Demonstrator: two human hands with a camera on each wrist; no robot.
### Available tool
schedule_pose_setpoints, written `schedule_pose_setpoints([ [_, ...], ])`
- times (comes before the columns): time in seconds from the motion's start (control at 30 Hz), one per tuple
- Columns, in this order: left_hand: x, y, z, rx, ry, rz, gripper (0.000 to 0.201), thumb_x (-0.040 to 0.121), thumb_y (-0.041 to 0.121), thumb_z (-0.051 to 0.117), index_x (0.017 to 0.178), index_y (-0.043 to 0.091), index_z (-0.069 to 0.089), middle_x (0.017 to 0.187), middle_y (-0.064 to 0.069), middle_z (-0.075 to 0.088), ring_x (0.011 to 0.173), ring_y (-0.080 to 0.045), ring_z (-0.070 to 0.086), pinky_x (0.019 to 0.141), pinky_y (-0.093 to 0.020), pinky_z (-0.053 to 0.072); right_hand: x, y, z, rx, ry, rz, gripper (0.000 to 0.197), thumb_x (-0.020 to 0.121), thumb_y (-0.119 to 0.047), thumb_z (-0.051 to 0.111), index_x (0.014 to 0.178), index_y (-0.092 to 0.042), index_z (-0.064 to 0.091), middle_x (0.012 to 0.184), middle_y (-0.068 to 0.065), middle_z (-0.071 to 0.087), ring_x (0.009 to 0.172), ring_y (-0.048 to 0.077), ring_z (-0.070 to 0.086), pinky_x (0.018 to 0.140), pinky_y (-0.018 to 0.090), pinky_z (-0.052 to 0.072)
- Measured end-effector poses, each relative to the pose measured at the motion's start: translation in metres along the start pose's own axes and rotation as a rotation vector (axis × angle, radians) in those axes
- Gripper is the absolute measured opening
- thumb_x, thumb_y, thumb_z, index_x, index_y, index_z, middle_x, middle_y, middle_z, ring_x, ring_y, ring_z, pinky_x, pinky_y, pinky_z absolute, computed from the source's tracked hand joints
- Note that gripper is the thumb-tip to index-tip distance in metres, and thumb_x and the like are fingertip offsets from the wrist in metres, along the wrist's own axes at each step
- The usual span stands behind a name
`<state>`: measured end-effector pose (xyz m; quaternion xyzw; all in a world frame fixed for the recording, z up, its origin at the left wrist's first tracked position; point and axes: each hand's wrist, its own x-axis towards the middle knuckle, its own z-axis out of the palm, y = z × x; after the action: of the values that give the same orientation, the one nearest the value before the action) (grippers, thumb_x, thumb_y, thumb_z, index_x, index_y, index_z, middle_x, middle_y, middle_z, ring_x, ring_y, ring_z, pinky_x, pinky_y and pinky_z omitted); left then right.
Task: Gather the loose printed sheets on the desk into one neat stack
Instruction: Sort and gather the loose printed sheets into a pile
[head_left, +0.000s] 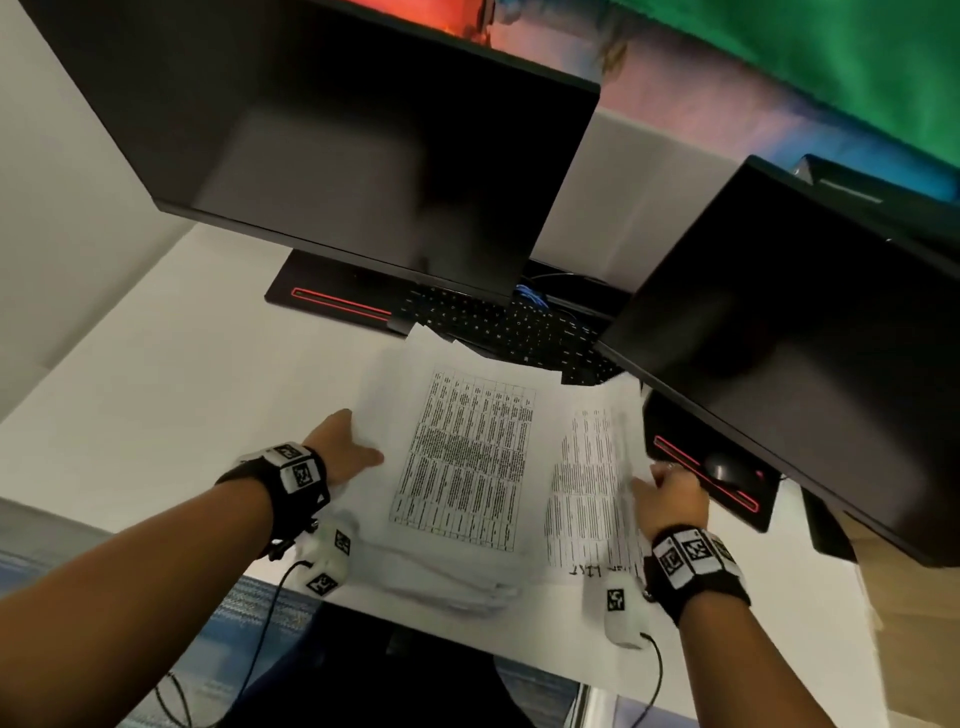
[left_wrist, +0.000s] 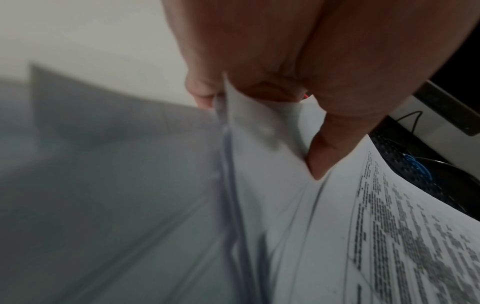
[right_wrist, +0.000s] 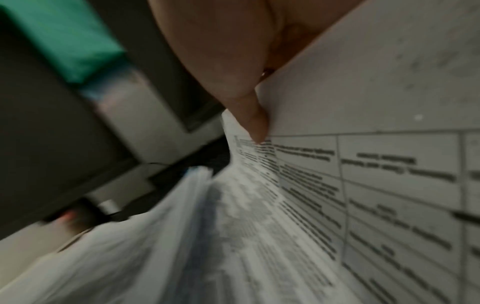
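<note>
Left hand (head_left: 345, 449) pinches the printed sheets (head_left: 467, 467) at their left edge, fingers hidden beneath; right hand (head_left: 672, 496) grips a lifted sheet (head_left: 589, 483) just right of them. Sheets lie on the worktop (head_left: 156, 395) before the half-covered keyboard (head_left: 519, 327).

This is an office desk. Two dark, switched-off monitors (head_left: 332, 135) (head_left: 810, 332) fill the upper half of the head view, one at centre-left and one at right, each on a black base with a thin red light strip (head_left: 340, 304). Between them, a black keyboard (head_left: 498, 327) lies on the white desk (head_left: 156, 395), with blue and black cables (head_left: 532, 296) behind it. A dark mouse (head_left: 724, 467) sits on the right base. Printed sheets (head_left: 467, 457) with tables of text cover the desk at centre. A pale partition (head_left: 644, 202) stands behind the monitors. Blue-grey carpet (head_left: 254, 613) shows at lower left, below the desk edge.
</note>
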<state>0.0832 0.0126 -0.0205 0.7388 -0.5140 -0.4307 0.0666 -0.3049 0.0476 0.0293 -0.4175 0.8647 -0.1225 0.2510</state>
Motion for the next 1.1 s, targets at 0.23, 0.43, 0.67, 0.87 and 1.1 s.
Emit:
schedule_pose_setpoints([
  [0.23,0.002,0.000,-0.012,-0.044,-0.052,-0.065,0.032,0.082,0.023,0.076,0.111,0.010,0.068,0.107,-0.009,0.070,0.098,-0.028,0.066,0.084,-0.032,0.050,-0.085,-0.118,-0.057,-0.059,0.228,-0.600,0.004,0.094,-0.023,0.062,0.093,-0.020,0.064,0.081,-0.007,0.061,0.060,0.008,0.059,0.053,0.021,0.051],
  [0.43,-0.001,0.004,0.001,-0.114,-0.093,-0.085,0.030,0.079,0.022,0.081,0.097,0.013,0.059,0.091,-0.013,0.070,0.067,-0.026,0.063,0.060,-0.032,0.053,-0.086,-0.135,-0.098,0.468,0.284,-0.542,0.008,0.090,-0.026,0.069,0.084,-0.021,0.067,0.075,-0.014,0.067,0.066,0.004,0.065,0.057,0.018,0.049],
  [0.67,-0.005,0.000,0.009,-0.209,-0.180,-0.068,0.056,0.076,0.048,0.068,0.120,0.015,0.059,0.102,0.001,0.066,0.079,-0.019,0.063,0.069,-0.036,0.058,-0.049,-0.076,0.024,0.333,-0.056,-0.149,0.026,0.091,-0.023,0.067,0.070,-0.009,0.059,0.069,0.004,0.061,0.065,0.023,0.060,0.059,0.031,0.051],
  [0.87,0.001,0.020,0.002,-0.553,-0.085,-0.252,0.048,0.092,0.056,0.050,0.107,0.013,0.064,0.092,-0.011,0.057,0.083,-0.025,0.055,0.076,-0.037,0.042,-0.022,-0.034,0.062,0.169,-0.143,-0.029,0.047,0.091,-0.029,0.067,0.130,-0.006,0.055,0.120,0.009,0.063,0.113,0.027,0.058,0.097,0.028,0.042],
  [1.1,0.000,0.058,0.021,-0.391,-0.102,-0.154,0.074,0.102,0.050,0.044,0.153,0.005,0.016,0.150,-0.019,0.041,0.133,-0.034,0.046,0.096,-0.038,0.040,-0.006,-0.046,0.107,0.093,-0.211,-0.089,0.088,0.086,-0.045,0.066,0.152,-0.006,0.023,0.146,0.014,0.047,0.132,0.036,0.045,0.111,0.045,0.039],
])
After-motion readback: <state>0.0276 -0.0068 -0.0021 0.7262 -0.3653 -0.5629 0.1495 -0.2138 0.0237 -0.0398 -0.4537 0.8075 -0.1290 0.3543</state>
